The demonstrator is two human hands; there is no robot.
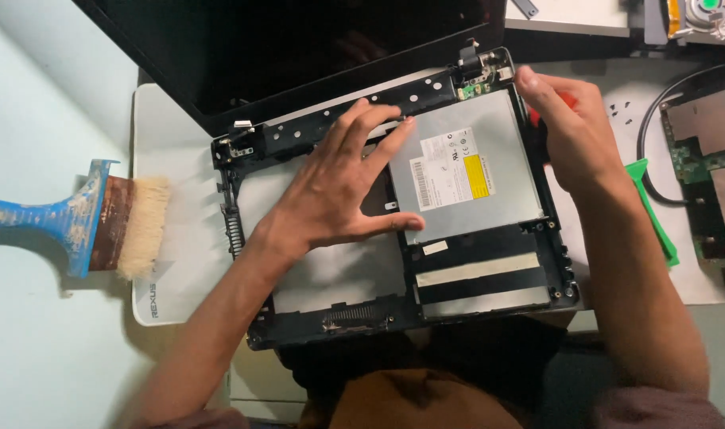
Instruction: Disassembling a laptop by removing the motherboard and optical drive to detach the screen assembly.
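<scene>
An opened black laptop base (331,318) lies on a white mat, its dark screen (299,48) folded back at the top. A silver optical drive (466,171) with white and yellow labels sits in the base's right half. My left hand (343,187) lies flat in the base, fingers spread, its fingertips and thumb touching the drive's left edge. At the drive's right edge my right hand (573,135) is closed on a tool with a red handle (567,101), mostly hidden by the fingers.
A blue-handled paintbrush (100,218) rests at the left on the pale table. A green pry tool (653,210) lies right of the laptop. A circuit board (708,159) and a black cable (649,151) sit at the far right. Small screws (621,107) lie on the mat.
</scene>
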